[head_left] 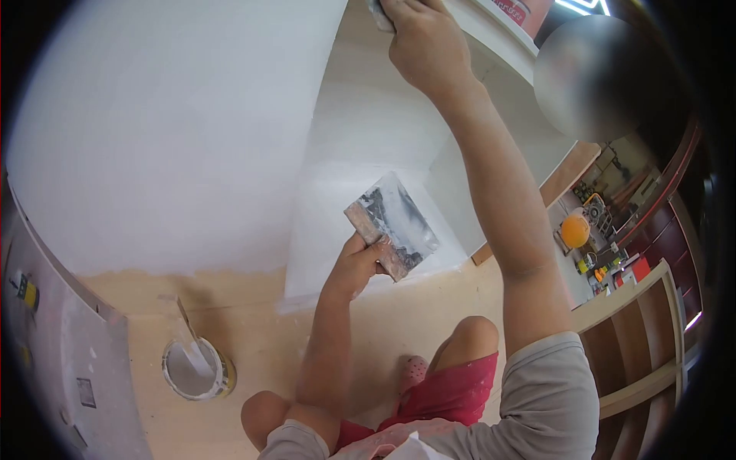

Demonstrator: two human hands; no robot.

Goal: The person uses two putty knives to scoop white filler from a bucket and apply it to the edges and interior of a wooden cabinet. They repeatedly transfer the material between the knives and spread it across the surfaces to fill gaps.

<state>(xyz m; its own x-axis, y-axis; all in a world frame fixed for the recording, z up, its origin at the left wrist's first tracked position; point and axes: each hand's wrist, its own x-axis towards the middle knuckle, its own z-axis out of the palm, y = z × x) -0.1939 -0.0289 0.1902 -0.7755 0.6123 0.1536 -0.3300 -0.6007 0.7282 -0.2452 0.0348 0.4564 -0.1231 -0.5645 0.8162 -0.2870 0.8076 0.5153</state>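
My left hand is closed round the handle edge of a wide, putty-smeared plate, which lies tilted in front of the white-coated cabinet. Raised at the top of the view, my right hand is closed on a pale tool, cut off by the frame's edge, so its shape cannot be made out. Beside it is the inner wall of the cabinet. A large white panel fills the upper left.
An open bucket with a stick or blade standing in it is at the lower left. A grey board lines the left side. On the right are wooden shelves, an orange round object and a person with a blurred head.
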